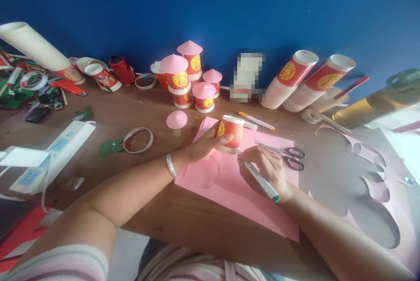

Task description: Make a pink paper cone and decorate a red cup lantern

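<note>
Head view: both hands at work over a pink sheet (229, 184). The left hand (208, 143) is partly closed, thumb across the near face and fingers behind, gripping a red paper cup (234, 136). The right hand (267, 165) is curled in a writing grip about a white marker (262, 180) with a green end; the writing end lies at the cup's lower edge, though contact cannot be told. The cup, between the hands, is inverted on the sheet, its wider white rim downward and its narrower white base uppermost; a gold emblem shows beside the left fingers. A drawn circle (203, 172) lies on the sheet, nearer the body than the left hand. Scissors (285, 152) lie just beyond and beside the right hand, blades partly spread, crowding it. Beyond the cup lies an orange-and-white marker (256, 121). Cone-topped cups (204, 102) and a loose pink cone (176, 120) stand beyond the left hand; stacked cups (282, 86) lean beyond the right. Pink offcuts (390, 193) spread outward from the right hand.
</note>
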A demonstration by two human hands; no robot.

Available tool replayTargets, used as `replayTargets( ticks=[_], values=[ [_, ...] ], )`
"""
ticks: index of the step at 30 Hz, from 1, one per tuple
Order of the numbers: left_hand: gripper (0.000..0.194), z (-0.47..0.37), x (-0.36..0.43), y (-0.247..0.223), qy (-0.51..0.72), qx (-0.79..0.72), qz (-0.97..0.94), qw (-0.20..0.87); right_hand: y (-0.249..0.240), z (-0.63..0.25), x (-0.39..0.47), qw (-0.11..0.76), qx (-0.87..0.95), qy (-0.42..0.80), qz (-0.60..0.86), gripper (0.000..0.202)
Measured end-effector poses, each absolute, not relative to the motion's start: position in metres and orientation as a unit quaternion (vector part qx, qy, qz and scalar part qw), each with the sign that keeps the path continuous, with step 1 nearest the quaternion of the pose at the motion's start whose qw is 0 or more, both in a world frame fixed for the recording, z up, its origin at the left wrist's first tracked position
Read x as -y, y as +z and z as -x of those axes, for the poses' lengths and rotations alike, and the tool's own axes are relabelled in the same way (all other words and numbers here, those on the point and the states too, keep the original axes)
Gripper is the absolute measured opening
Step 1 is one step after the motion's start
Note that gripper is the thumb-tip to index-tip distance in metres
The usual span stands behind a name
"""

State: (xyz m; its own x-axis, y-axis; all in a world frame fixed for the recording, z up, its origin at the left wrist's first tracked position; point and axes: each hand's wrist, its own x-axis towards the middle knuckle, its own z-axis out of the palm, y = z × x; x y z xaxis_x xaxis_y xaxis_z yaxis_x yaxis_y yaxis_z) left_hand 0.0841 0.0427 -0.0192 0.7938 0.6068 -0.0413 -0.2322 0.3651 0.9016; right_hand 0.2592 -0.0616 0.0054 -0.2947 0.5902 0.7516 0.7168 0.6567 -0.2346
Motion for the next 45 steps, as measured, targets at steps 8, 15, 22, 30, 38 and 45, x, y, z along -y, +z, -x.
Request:
replayTargets(
  ticks=[8, 15, 22, 30, 38, 45],
  values=[
    [0.037, -0.0837, -0.0433, -0.0225, 0.267, -0.188, -0.507, 0.798, 0.0056, -0.2583, 0.0624, 0.433, 0.802, -0.071, 0.406, 0.022],
    [0.038, -0.0836, -0.0425, -0.0199, 0.267, -0.202, -0.52, 0.786, 0.0033, -0.2576, 0.0622, 0.437, 0.799, -0.077, 0.406, 0.023],
    [0.039, -0.0824, -0.0439, -0.0218, 0.273, -0.215, -0.555, 0.756, 0.0026, -0.2559, 0.0622, 0.438, 0.797, -0.07, 0.41, 0.025],
    [0.04, -0.084, -0.0434, -0.0221, 0.272, -0.211, -0.549, 0.762, 0.0003, -0.2592, 0.0645, 0.443, 0.817, -0.064, 0.364, 0.027],
    [0.044, -0.0851, -0.0431, -0.027, 0.287, -0.2, -0.513, 0.784, 0.0044, -0.2606, 0.0673, 0.424, 0.829, -0.043, 0.362, 0.014],
    [0.044, -0.0852, -0.0445, -0.0275, 0.289, -0.185, -0.49, 0.801, 0.0034, -0.2571, 0.068, 0.47, 0.798, -0.016, 0.377, 0.022]
  ],
)
